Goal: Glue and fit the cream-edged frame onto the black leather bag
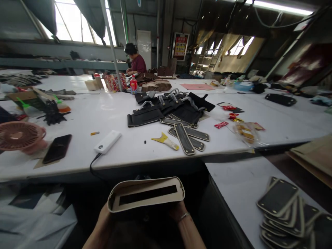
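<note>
Held upright in front of me is an unfinished black bag body [149,185], its mouth facing me. Inside it are a cream lining and a dark strip along the bottom. My left hand [104,216] grips its left side, while my right hand [178,210], with a bracelet at the wrist, holds the right side. Most fingers of both hands are hidden behind or under the bag. Beyond it on the white table [135,152] lie a yellow-and-white scraper-like piece [166,141] and several dark oblong panels [184,138] with pale edges and metal studs.
A heap of black bag parts [166,107] lies mid-table. Left are a pink fan [20,136], a phone [57,148] and a white power bank [107,142] with a hanging cable. More panels [278,197] are stacked at right. A person [137,63] works at the back.
</note>
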Available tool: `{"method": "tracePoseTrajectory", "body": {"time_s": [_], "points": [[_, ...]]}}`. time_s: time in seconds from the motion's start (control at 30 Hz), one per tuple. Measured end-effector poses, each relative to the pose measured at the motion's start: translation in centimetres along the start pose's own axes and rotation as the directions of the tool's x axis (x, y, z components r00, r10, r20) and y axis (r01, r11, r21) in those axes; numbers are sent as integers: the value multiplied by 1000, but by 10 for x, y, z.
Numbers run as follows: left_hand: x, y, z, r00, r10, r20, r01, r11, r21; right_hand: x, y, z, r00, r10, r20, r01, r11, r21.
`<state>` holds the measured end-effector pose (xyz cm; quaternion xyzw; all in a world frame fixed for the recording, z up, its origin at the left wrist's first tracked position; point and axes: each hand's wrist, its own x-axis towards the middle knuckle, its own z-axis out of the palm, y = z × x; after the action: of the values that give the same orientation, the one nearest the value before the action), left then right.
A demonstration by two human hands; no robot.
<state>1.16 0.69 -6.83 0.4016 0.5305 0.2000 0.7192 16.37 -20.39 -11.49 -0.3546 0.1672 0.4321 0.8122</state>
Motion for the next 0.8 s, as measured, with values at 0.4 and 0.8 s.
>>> {"method": "tracePoseTrajectory", "body": {"time_s": [0.4, 0.8], "points": [[30, -50, 0, 998, -59, -14, 54, 968, -244, 9, -6, 1, 977, -173, -123, 179, 983, 40], [2, -53, 10, 996, -93, 2, 90, 960, -264, 1, -13, 0, 963, -233, -133, 226, 972, -68]]}}
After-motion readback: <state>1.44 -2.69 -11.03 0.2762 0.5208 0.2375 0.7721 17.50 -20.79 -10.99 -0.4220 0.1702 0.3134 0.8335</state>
